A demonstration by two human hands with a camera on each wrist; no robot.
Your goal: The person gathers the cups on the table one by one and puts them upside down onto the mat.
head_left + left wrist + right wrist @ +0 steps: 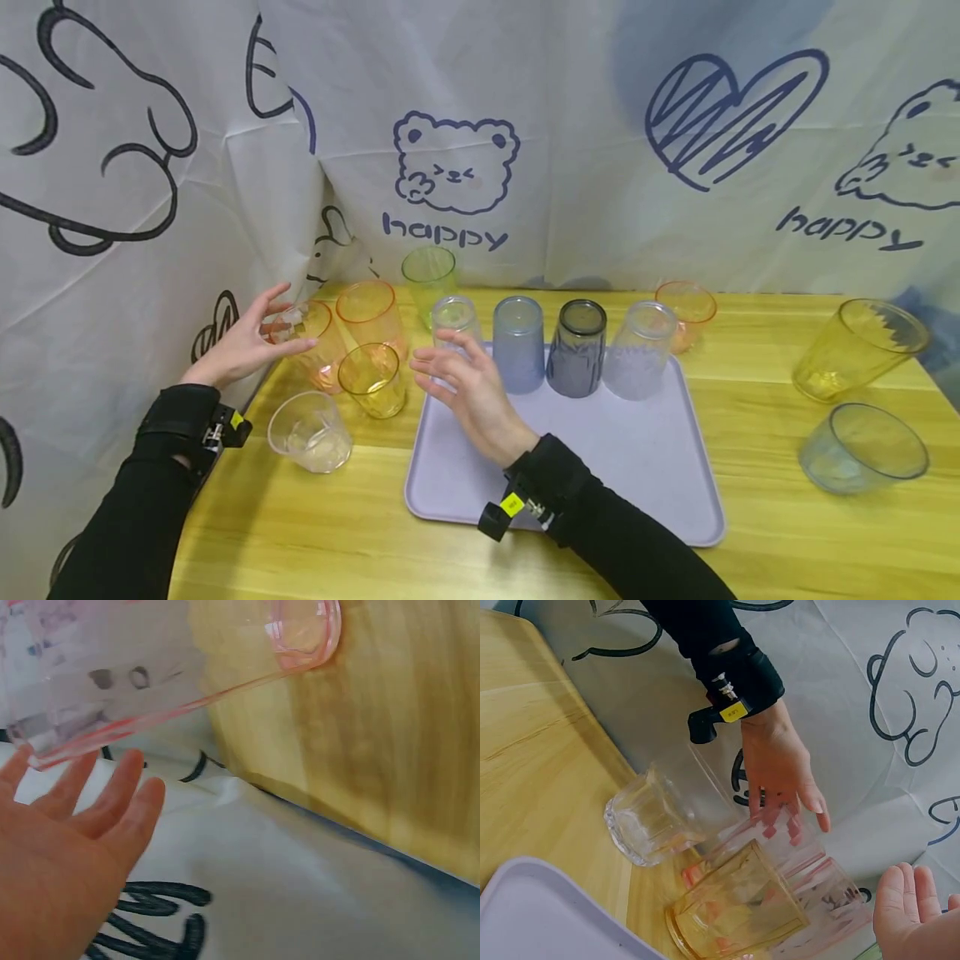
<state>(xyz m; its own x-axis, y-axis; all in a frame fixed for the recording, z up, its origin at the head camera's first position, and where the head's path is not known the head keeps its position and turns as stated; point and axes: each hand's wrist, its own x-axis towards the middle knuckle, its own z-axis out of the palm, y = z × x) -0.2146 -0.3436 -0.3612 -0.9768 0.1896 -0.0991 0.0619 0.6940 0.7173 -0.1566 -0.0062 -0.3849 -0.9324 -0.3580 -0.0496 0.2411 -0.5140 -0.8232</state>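
At the far left, my left hand (243, 337) reaches to a pink-orange glass (324, 358), thumb and fingers spread at its rim. In the left wrist view, the straight fingers lie right at the rim of this pink glass (142, 705). My right hand (476, 396) hovers over the left part of a lilac tray (600, 467), fingers loosely bent and holding nothing. Nearest to its fingertips are an amber glass (371, 383) and an upturned clear glass (453, 317). A second pink-orange glass (371, 321) stands behind the amber one.
Upside down along the tray's back are also a blue-grey glass (518, 346), a dark glass (577, 350) and another clear glass (640, 354). Around stand a clear tumbler (322, 446), green glass (429, 279), orange glass (686, 321), yellow glass (840, 358) and bluish tumbler (840, 458). Printed cloth (577, 167) hangs behind.
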